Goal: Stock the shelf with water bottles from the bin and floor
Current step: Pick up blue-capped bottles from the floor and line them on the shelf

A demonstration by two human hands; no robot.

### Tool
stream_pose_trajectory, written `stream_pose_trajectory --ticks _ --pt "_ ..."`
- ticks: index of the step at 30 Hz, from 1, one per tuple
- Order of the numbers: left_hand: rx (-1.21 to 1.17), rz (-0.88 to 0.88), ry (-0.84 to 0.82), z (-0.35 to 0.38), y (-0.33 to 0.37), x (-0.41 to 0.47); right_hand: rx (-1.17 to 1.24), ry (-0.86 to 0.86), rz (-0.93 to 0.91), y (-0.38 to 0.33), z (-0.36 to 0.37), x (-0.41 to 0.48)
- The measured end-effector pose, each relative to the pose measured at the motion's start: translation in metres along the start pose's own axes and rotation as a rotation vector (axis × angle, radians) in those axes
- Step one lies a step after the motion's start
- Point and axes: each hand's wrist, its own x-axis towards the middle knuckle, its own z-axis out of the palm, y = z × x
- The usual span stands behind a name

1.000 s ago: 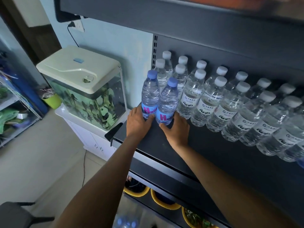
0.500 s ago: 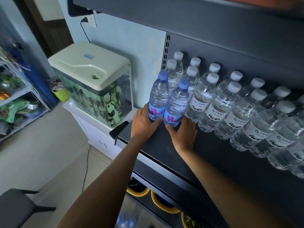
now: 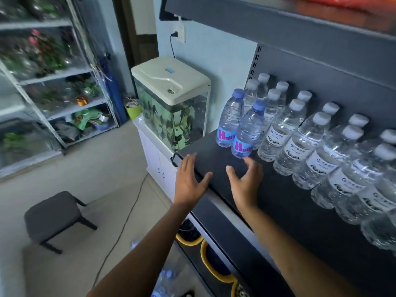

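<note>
Head view: left hand, right hand spread, empty, near blue-capped bottles.

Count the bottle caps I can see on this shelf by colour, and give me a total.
Blue caps: 2
White caps: 12
Total: 14 caps on the shelf. Bottles at the right edge are cut off, with their caps out of view, so they are not counted.
</note>
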Motion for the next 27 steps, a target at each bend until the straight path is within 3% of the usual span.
stream_pose_trajectory --ticks 3,6,10,20,27 --pt "-0.024 -0.075 0.13 -0.011 -0.018 -0.061 0.03 -0.094 -0.158 -0.015 -0.014 -0.043" --pt "-0.005 -0.264 0.224 -0.019 -0.041 -0.131 0.102 -0.226 -0.322 -0.025 -0.023 -0.093" --pt "0.018 -0.462 0.298 -0.02 -0.081 -0.226 0.171 -0.471 -0.397 -0.013 -0.024 -0.17" --pt "0.066 -0.892 0.352 0.03 -0.22 -0.408 -0.054 -0.972 -0.305 0.164 0.019 -0.332" --pt "0.025 -1.067 0.152 0.12 -0.353 -0.472 -0.209 -1.135 -0.229 0.306 0.103 -0.427"
